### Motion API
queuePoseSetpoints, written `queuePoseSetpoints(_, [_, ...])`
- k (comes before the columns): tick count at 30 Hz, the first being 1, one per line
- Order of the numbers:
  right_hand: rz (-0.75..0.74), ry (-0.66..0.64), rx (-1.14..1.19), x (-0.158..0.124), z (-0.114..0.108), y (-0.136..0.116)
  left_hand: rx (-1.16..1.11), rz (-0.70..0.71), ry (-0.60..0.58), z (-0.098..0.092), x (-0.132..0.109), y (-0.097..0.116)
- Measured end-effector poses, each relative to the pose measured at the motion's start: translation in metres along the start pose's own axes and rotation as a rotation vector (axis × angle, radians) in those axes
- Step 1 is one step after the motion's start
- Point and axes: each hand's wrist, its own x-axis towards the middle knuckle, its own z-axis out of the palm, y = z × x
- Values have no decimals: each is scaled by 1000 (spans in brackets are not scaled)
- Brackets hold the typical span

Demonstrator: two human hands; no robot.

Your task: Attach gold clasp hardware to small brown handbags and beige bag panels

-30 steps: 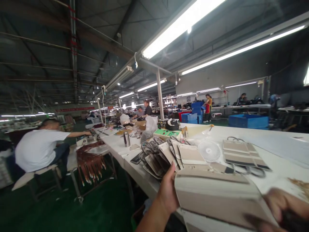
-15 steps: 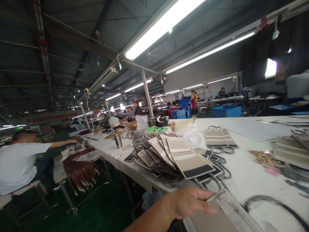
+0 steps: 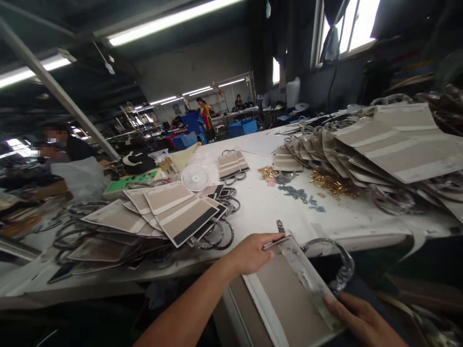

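Across the bottom lies a beige bag panel [image 3: 285, 294] with pale bands and a plastic-wrapped loop handle [image 3: 345, 260] at its far right edge. My left hand [image 3: 251, 253] grips the panel's upper corner, fingers on top and the thumb along the face. A small dark tab with a metal fitting [image 3: 279, 225] sticks up beside its fingertips; whether it is fixed to the panel I cannot tell. My right hand [image 3: 356, 315] is closed on the right edge of the panel, below the handle, with part of its grip hidden.
Stacked bag panels [image 3: 181, 207] lie left on the white table [image 3: 253, 212], and a larger pile [image 3: 390, 140] stands right. Between them are gold-coloured metal pieces [image 3: 331, 183], dark grey bits [image 3: 296, 193] and a white round mesh disc [image 3: 195, 178]. Co-workers are farther back.
My view has swung to the right. The bag panel has come further into view, still in my left hand. My right hand, out of sight before, now appears on its right edge.
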Motion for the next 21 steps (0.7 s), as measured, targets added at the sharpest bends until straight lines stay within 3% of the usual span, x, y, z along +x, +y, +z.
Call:
queuePoseSetpoints(5, [23, -110, 82, 40, 15, 9, 263, -31, 106, 8, 71, -42])
queuePoseSetpoints(10, [29, -118, -118, 68, 0, 18, 275, -40, 156, 9, 90, -70])
queuePoseSetpoints(13, [-128, 104, -355, 73, -26, 12, 312, -41, 172, 10, 94, -72])
queuePoseSetpoints(16, [-395, 270, -474, 89, -39, -12, 368, -50, 154, 7, 106, -68])
queuePoseSetpoints(18, [-536, 216, -552, 108, -35, -31, 406, -42, 130, 2, 115, -65])
queuePoseSetpoints(21, [-583, 98, -752, 137, -20, -49, 473, -28, 162, 3, 115, -60])
